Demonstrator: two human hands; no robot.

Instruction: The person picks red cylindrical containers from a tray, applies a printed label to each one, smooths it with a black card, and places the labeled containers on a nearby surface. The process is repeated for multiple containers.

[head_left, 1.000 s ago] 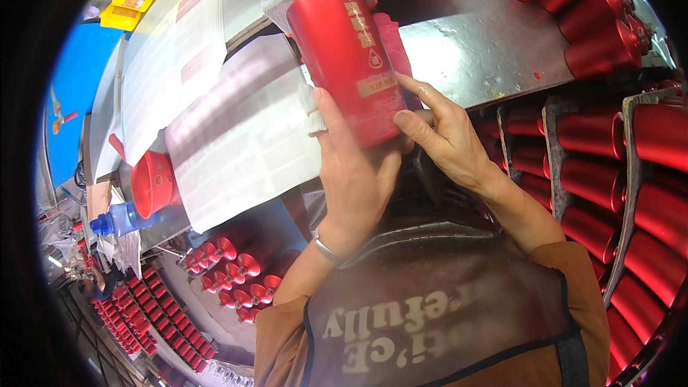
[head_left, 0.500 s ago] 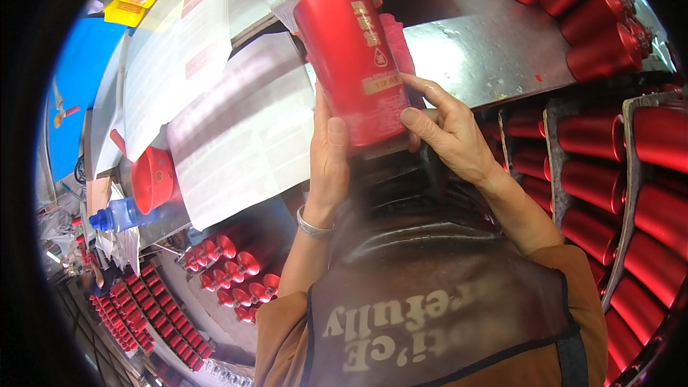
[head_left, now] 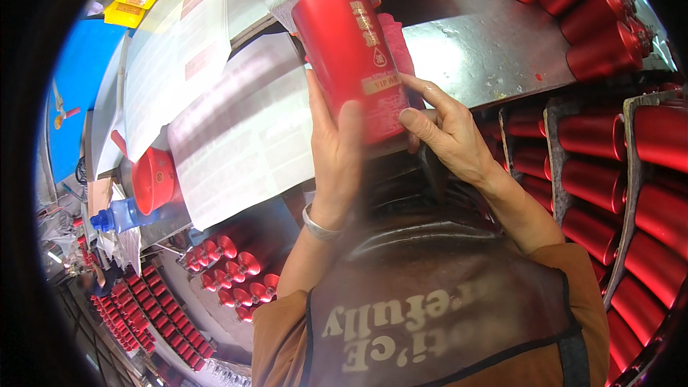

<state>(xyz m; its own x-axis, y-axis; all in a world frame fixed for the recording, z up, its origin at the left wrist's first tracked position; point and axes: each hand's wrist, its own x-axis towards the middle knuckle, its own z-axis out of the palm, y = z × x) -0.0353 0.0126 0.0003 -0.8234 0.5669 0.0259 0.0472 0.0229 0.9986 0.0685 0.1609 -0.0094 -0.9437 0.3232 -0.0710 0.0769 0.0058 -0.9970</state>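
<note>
A red bottle (head_left: pixel 340 43) with gold print and a bare metallic neck lies tilted in front of me, its base toward me and its neck pointing away. My left hand (head_left: pixel 335 154) is closed along the bottle's left side near the base, with its thumb blurred over the front. On the other side, my right hand (head_left: pixel 453 132) grips the lower right edge between thumb and fingers. Behind the neck is a grey cloth (head_left: pixel 287 1). A pink cloth (head_left: pixel 396 37) shows past the bottle's right side.
White printed sheets (head_left: pixel 244 122) cover the left of the metal table (head_left: pixel 494 50). Several red bottles (head_left: pixel 598 29) stand at the far right. A rack of red bottles (head_left: pixel 591 136) runs along my right. A red dipper (head_left: pixel 152 180) sits at left; more bottles (head_left: pixel 236 272) are lower left.
My left thumb has moved up and rightward onto the bottle's front, and the left wrist has turned slightly. My right hand and the bottle are nearly unmoved.
</note>
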